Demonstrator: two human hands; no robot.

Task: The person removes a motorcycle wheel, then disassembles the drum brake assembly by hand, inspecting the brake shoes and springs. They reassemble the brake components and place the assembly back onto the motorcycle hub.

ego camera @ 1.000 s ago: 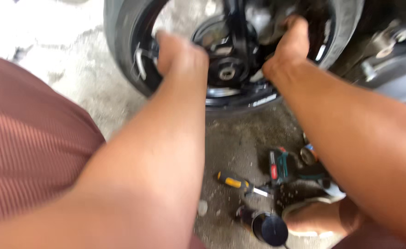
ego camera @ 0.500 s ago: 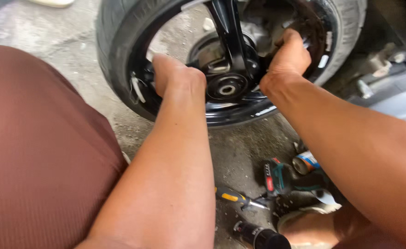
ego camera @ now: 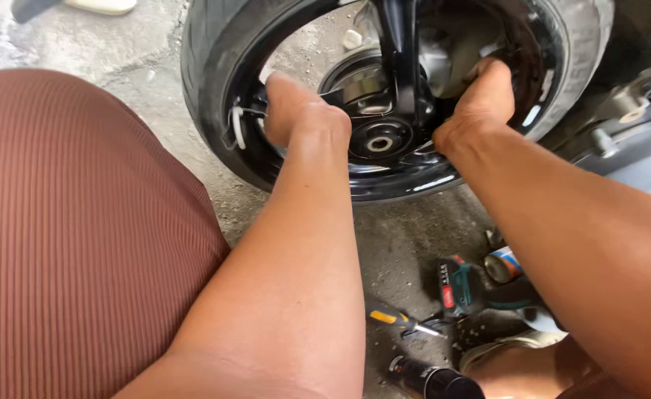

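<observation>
One black motorcycle wheel (ego camera: pixel 384 96) with its tyre (ego camera: pixel 207 81) stands upright on the concrete floor (ego camera: pixel 406 236), taking up the top middle of the view. Two bare hands are inside it. The left hand (ego camera: pixel 296 111) is curled round the rim on the left of the hub (ego camera: pixel 378 142), fingers hidden behind the metal, so it grips the wheel. The right hand (ego camera: pixel 484 100) is tucked in on the far side of the central spoke (ego camera: pixel 401 52), touching the parts there; whether it clasps anything I cannot tell.

On the floor below the wheel, toward the lower right edge, lie one green and black cordless driver (ego camera: pixel 473 290), one screwdriver with a yellow and black handle (ego camera: pixel 403 321), one small tin (ego camera: pixel 502 266) just beside the driver, and one black cylinder (ego camera: pixel 432 380) at the bottom edge. A knee in ribbed reddish cloth (ego camera: pixel 81 244) fills the left side. The floor is rough, stained grey concrete; a grey machine part (ego camera: pixel 635 140) shows at the right edge
</observation>
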